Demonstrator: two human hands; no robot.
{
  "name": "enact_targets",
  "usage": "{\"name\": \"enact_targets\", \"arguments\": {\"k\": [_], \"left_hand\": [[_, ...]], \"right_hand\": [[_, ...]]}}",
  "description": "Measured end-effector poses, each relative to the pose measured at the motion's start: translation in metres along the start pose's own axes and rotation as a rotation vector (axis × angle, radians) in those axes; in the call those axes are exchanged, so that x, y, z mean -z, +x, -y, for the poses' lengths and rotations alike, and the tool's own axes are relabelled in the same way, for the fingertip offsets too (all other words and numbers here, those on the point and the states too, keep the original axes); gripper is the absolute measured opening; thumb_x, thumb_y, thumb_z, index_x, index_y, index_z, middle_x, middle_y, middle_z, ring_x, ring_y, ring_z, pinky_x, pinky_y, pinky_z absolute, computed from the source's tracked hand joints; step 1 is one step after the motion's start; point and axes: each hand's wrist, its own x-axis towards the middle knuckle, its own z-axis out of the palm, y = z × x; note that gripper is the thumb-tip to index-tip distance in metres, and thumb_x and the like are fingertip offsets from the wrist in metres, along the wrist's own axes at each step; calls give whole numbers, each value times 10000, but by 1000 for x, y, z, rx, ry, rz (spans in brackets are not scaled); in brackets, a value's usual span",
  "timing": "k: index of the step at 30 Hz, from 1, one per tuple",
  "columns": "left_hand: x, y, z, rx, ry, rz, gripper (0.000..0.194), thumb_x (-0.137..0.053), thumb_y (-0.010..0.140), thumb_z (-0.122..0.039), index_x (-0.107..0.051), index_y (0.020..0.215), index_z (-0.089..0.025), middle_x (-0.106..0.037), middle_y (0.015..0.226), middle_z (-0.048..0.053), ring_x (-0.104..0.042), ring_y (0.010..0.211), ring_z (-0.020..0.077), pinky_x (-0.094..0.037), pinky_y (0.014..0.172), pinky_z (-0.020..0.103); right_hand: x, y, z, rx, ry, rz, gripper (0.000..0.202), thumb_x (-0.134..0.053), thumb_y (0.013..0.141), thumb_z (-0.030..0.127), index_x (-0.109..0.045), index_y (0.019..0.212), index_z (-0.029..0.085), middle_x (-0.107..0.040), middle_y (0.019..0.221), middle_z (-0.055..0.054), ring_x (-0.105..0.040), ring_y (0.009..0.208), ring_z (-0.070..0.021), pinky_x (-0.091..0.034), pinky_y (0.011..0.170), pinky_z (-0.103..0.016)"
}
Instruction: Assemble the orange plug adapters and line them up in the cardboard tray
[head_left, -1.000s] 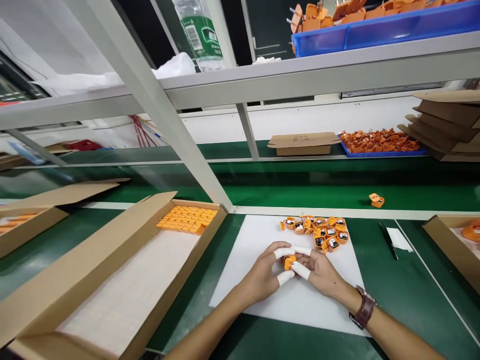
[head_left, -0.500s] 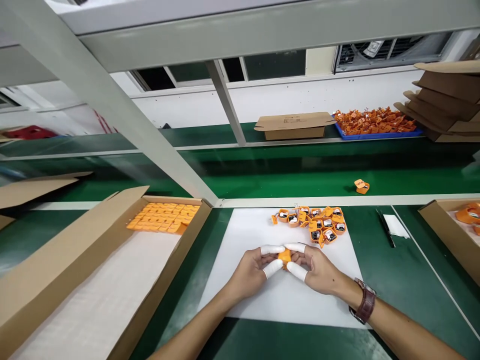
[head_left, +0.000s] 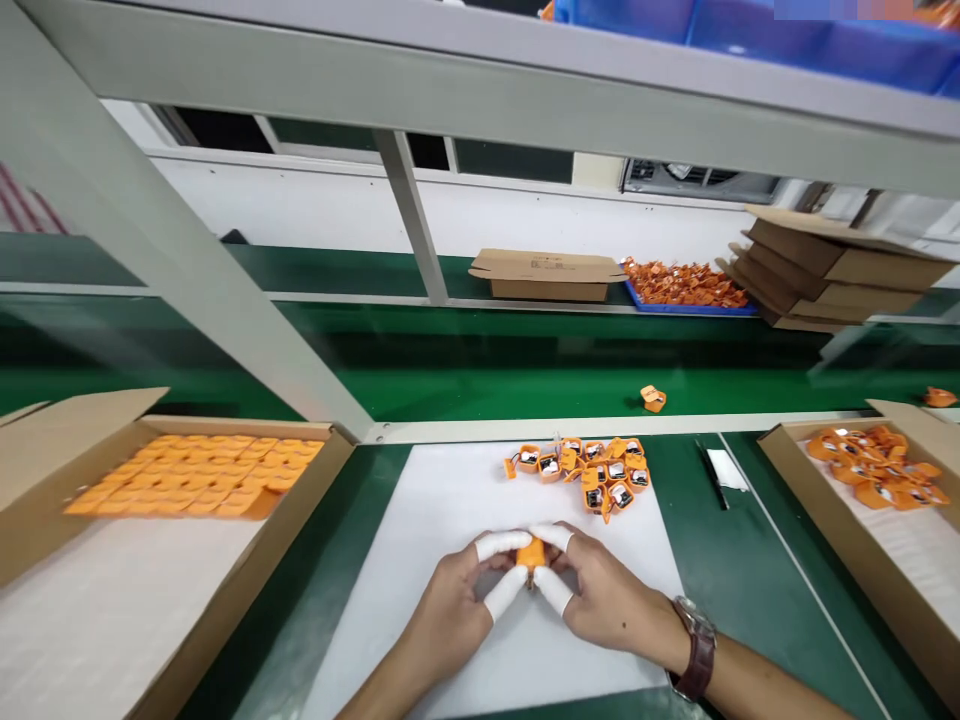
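A small orange case [head_left: 530, 553] is pinched between both hands over a white sheet [head_left: 397, 560]. My left hand [head_left: 465, 600] grips its left side with white-covered thumb and index finger. On its right side, my right hand [head_left: 596, 590] holds it the same way, with a watch on that wrist. Something small and dark sticks out at the case's lower edge, too small to make out. Beyond the hands, several open orange cases [head_left: 616, 470] with black and white insides lie in a cluster on the sheet.
A carton [head_left: 247, 590] at the left holds rows of orange cases [head_left: 217, 475]. Another carton [head_left: 832, 530] stands at the right. A black pen [head_left: 712, 477] lies beside white paper [head_left: 726, 470]. One orange case [head_left: 653, 399] sits behind the metal rail [head_left: 525, 428].
The camera view has turned to the right, bringing more of the right carton and a blue bin overhead into view. Both hands keep hold of the orange case, now seen more upright.
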Motion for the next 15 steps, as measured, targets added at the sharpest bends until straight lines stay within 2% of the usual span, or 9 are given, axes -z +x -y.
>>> {"name": "enact_targets", "arguments": {"k": [3,4,6,8,10,12,15], "left_hand": [[2,-4,0,-79,159,-50,246,-647,858,-260,-713,1095,-247,-746,965,49,-714,881,201,-599,838,313],[3,-5,-1,-98,219,-75,244,-655,855,-264,-710,1093,-259,-734,922,36,-709,843,192,-597,803,296],[5,-7,-2,-138,323,-126,245,-670,851,-278,-704,1094,-280,-706,864,17,-698,791,182,-587,754,275],[4,-9,-2,-183,368,-148,245,-662,861,-284,-692,1104,-292,-690,858,14,-691,775,180,-581,740,274],[2,-10,-2,-238,366,-131,247,-636,876,-253,-677,1115,-294,-690,883,20,-686,775,178,-577,758,284],[-1,-11,-1,-293,349,-94,275,-609,883,-199,-656,1137,-293,-695,927,30,-678,785,175,-571,773,291],[-4,-13,-2,-347,316,-64,323,-581,882,-137,-629,1164,-288,-696,980,39,-663,804,168,-562,770,289]], "right_hand": [[23,-4,25,71,-258,79,323,-547,957,209,-610,1266,278,-673,1157,-72,-672,984,-229,-551,899,-337],[34,-2,29,99,-339,70,339,-537,966,208,-607,1287,288,-675,1183,-73,-664,1039,-237,-539,936,-349],[62,8,27,141,-487,-27,393,-509,975,186,-578,1348,288,-660,1258,-80,-618,1168,-248,-495,1026,-386],[96,25,12,130,-641,-212,442,-510,960,174,-548,1394,248,-615,1342,-110,-563,1242,-263,-446,1086,-442],[130,45,-12,-5,-789,-319,591,-575,860,103,-503,1440,188,-534,1444,-143,-458,1350,-292,-377,1140,-481],[157,64,-36,-84,-825,-347,633,-597,812,72,-499,1436,125,-479,1492,-195,-427,1370,-324,-342,1144,-514],[179,85,-58,-168,-837,-304,500,-616,796,65,-621,1296,73,-640,1288,-222,-588,1191,-323,-432,1040,-451]]}}
